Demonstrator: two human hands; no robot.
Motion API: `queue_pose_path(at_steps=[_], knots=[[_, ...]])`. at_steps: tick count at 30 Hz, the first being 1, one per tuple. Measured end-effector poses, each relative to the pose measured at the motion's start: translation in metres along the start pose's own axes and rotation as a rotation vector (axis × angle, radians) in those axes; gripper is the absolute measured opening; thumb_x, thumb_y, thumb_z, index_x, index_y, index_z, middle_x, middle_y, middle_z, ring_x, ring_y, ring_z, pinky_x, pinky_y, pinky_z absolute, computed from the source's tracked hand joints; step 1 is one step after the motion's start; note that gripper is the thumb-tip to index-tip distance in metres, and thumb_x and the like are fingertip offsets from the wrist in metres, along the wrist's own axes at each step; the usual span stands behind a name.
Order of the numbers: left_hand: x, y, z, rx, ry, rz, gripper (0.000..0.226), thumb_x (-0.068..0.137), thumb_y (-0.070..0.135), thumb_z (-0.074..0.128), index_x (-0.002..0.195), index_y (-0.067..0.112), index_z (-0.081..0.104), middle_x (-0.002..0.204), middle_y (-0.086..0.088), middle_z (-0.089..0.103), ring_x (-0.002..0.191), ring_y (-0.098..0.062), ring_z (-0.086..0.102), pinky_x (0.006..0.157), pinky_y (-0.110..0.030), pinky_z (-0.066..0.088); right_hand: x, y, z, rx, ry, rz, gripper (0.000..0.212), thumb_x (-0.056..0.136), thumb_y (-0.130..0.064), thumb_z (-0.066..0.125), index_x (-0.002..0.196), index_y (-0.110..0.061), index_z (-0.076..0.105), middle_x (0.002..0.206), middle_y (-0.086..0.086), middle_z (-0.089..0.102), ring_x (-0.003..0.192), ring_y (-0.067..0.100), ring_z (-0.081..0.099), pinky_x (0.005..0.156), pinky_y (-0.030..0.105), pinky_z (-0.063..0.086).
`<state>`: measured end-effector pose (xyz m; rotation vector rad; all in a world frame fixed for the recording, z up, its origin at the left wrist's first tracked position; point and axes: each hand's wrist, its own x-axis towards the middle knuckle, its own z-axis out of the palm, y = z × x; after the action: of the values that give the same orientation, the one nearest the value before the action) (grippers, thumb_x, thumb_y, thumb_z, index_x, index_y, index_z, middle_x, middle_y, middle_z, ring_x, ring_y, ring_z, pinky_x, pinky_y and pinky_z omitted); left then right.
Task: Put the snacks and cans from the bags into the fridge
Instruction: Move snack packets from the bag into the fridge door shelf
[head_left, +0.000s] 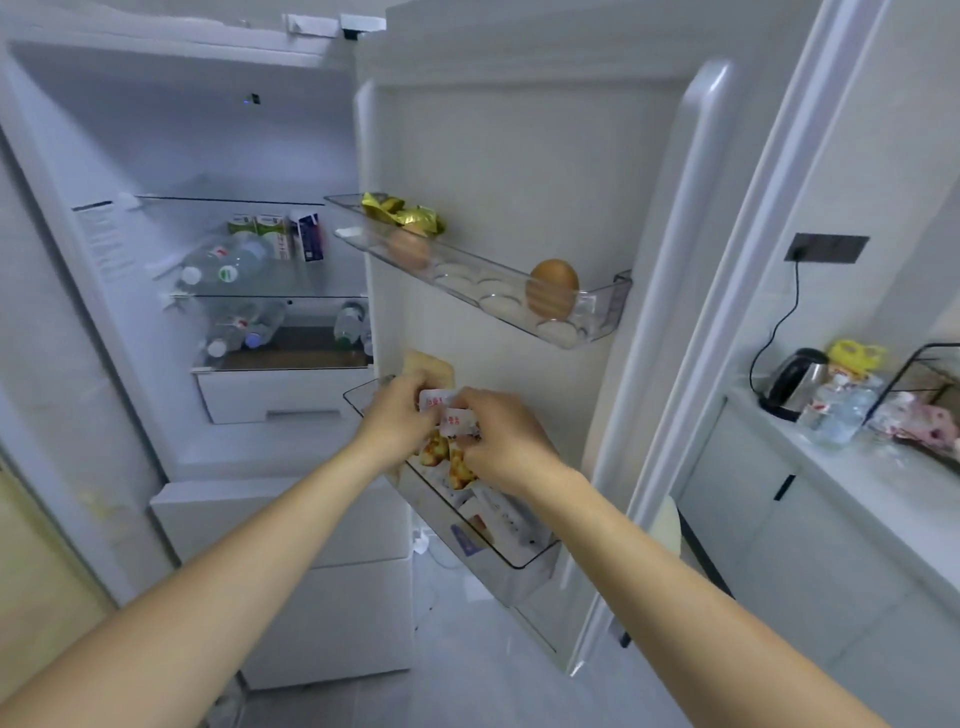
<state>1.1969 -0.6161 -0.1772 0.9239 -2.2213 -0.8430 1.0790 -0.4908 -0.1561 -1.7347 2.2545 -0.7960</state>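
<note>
Over the lower door bin (524, 558), our 2 hands, left (397, 421) and right (501, 441), pinch snack packets (449, 415); next we lower them in and let go.

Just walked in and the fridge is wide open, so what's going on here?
A person is loading snacks into the fridge door. Both the left hand and the right hand hold small snack packets over the lower door bin, which already has packets in it. The upper door tray holds eggs. More bagged items sit on the counter.
</note>
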Motion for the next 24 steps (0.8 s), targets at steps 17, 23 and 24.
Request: queue_pose_path(at_steps=[17, 23, 24], knots=[[-0.090, -0.033, -0.151, 0.612, 0.316, -0.042, 0.040, 0.091, 0.025, 0.063, 0.131, 0.029, 0.060, 0.126, 0.002, 0.061, 0.119, -0.027, 0.055, 0.090, -0.048, 0.052, 0.049, -0.084, 0.023, -0.073, 0.122, -0.467, 0.044, 0.095, -0.055, 0.057, 0.127, -0.027, 0.062, 0.118, -0.003, 0.066, 0.111, 0.021, 0.061, 0.085, 0.043, 0.055], [-0.246, -0.035, -0.249, 0.918, 0.569, -0.327, 0.046, 0.090, 0.035, 0.064, 0.134, 0.026, 0.059, 0.123, -0.002, 0.063, 0.117, -0.029, 0.057, 0.090, -0.045, 0.053, 0.022, -0.215, 0.084, 0.102, 0.000, -0.830, 0.049, 0.096, -0.057, 0.058, 0.131, -0.024, 0.061, 0.122, -0.001, 0.065, 0.118, 0.025, 0.057, 0.091, 0.044, 0.052], [-0.280, -0.032, -0.260, 0.971, 0.602, -0.386, 0.047, 0.090, 0.037, 0.064, 0.135, 0.026, 0.058, 0.122, -0.002, 0.063, 0.116, -0.029, 0.058, 0.089, -0.045, 0.052, 0.008, -0.240, 0.097, 0.135, -0.026, -0.904, 0.051, 0.095, -0.059, 0.056, 0.131, -0.023, 0.062, 0.123, 0.000, 0.065, 0.118, 0.025, 0.057, 0.091, 0.044, 0.052]])
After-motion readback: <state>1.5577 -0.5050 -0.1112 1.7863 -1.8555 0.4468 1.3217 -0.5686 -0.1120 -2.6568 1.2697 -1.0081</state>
